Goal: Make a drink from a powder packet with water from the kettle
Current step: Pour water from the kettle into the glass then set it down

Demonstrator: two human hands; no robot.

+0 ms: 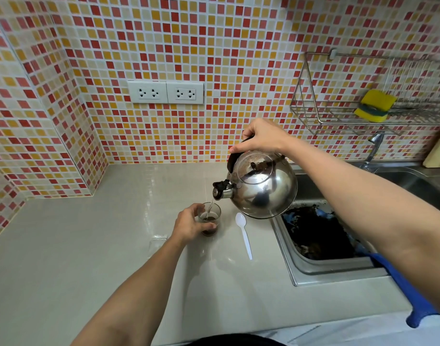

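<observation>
A clear glass cup with dark powder and liquid at its bottom stands on the grey counter. My left hand wraps around its left side. A shiny steel kettle with a black handle and black spout cap is tilted to the left above the cup. My right hand grips its handle from above. A thin stream of water runs from the spout into the cup. A white plastic spoon lies on the counter just right of the cup. A clear wrapper lies beside my left wrist.
A steel sink with a dark dirty basin lies to the right, a tap behind it. A wire rack on the tiled wall holds a yellow sponge. A blue object hangs over the sink's front edge. Wall sockets sit above the counter.
</observation>
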